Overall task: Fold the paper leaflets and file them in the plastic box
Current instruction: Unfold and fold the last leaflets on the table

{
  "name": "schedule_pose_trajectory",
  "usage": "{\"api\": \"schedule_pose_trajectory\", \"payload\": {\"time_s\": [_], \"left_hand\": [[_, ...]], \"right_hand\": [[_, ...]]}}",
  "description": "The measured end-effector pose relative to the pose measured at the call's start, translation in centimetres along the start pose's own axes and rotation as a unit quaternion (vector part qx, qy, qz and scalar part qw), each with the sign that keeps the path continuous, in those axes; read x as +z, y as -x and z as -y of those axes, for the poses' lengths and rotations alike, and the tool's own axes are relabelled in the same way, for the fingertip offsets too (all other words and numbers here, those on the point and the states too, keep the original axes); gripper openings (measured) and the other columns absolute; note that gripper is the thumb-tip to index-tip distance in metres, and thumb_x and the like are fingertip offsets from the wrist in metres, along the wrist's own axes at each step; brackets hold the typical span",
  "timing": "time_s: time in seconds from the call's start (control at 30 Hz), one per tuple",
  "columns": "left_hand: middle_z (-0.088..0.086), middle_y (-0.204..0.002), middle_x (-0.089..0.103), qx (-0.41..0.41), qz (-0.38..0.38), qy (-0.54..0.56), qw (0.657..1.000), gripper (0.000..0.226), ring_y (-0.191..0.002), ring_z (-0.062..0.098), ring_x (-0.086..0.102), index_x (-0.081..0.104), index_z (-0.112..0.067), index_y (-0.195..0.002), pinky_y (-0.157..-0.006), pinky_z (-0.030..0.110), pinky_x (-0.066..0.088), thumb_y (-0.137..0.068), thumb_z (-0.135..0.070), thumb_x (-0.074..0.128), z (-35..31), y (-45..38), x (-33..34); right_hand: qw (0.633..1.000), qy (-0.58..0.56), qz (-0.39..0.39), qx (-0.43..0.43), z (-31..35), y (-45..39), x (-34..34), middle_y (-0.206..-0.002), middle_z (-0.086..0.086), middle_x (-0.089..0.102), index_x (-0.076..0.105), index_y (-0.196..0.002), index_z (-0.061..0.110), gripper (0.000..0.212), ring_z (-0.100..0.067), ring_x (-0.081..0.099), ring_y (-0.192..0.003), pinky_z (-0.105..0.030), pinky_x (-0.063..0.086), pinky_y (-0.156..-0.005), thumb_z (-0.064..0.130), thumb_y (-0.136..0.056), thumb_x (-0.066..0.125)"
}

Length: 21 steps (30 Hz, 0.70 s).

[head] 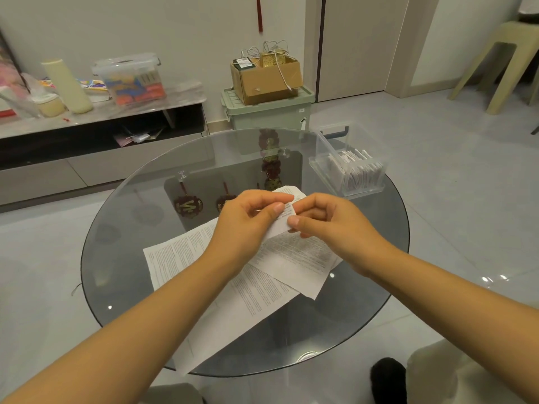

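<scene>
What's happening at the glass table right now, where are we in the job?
A person is folding a leaflet above the round glass table, pinching it between the left hand and the right hand. More unfolded leaflets lie flat on the glass under the hands. The clear plastic box, at the table's far right edge, already holds a row of folded leaflets standing upright, so filing is partly done.

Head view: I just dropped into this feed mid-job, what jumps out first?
Both hands, the left hand and right hand, meet above the middle of the round glass table, pinching a small folded leaflet between them. Under them lie unfolded printed sheets spread on the glass. At the table's far right edge stands a clear plastic box already holding a row of folded leaflets.
</scene>
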<state>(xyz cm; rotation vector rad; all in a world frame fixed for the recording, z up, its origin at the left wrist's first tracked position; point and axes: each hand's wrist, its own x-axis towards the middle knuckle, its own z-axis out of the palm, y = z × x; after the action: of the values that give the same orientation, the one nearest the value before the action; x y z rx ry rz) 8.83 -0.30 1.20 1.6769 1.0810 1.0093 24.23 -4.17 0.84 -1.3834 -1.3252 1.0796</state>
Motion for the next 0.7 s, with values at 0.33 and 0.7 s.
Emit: {"api": "schedule_pose_trajectory", "payload": {"time_s": [0.33,0.7], "left_hand": [[-0.007,-0.087,0.071,-0.066,-0.005,-0.040,0.997,0.005,-0.083,0.010,0.066,0.073,-0.024,-0.086,-0.082,0.030,0.055,-0.083,-0.025,0.069,0.3,-0.4,0.0],[-0.008,-0.082,0.072,-0.064,-0.017,-0.024,0.998,0.007,-0.078,0.008,0.067,0.073,-0.026,-0.080,-0.073,0.020,0.055,-0.083,-0.021,0.070,-0.7,-1.3,1.1]], "right_hand": [[0.997,0.017,-0.064,0.027,-0.1,-0.1,-0.5,-0.083,-0.007,0.072,0.063,-0.098,0.003,0.013,-0.005,0.068,-0.067,-0.018,0.054,-0.066,0.007,-0.085,0.064],[0.991,0.084,-0.106,-0.003,0.7,-0.6,-2.0,-0.073,-0.006,0.072,0.067,-0.085,0.012,0.010,-0.002,0.064,-0.063,-0.018,0.044,-0.065,0.022,-0.083,0.069]]}}
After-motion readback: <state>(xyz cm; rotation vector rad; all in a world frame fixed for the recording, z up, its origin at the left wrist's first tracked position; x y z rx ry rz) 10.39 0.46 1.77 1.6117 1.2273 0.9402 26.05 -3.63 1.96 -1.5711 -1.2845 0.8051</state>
